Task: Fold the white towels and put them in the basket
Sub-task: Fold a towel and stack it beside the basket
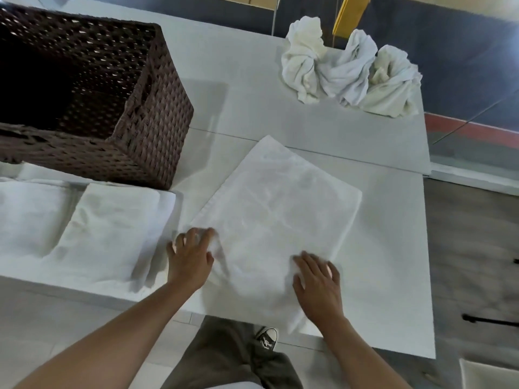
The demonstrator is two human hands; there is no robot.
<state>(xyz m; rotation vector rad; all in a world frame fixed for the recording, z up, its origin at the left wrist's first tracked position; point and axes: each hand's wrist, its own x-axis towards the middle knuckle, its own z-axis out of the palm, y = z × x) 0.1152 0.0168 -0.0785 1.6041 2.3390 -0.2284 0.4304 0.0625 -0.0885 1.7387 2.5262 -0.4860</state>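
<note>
A white towel (276, 211) lies spread flat and turned at an angle on the white table (393, 248). My left hand (191, 256) pinches its near left corner, with a bit of cloth bunched in the fingers. My right hand (317, 282) grips the towel's near edge, cloth gathered under its fingertips. A dark brown woven basket (146, 108) stands at the far left; its inside is dark and I cannot tell what it holds. Folded white towels (109, 226) lie in front of the basket. A heap of crumpled white towels (348, 71) sits at the far right of the table.
The table's right edge (428, 248) drops to a wood floor. Its near edge runs just past my hands, with my trouser leg and a shoe (266, 336) below. A yellow post (345, 15) stands behind the heap.
</note>
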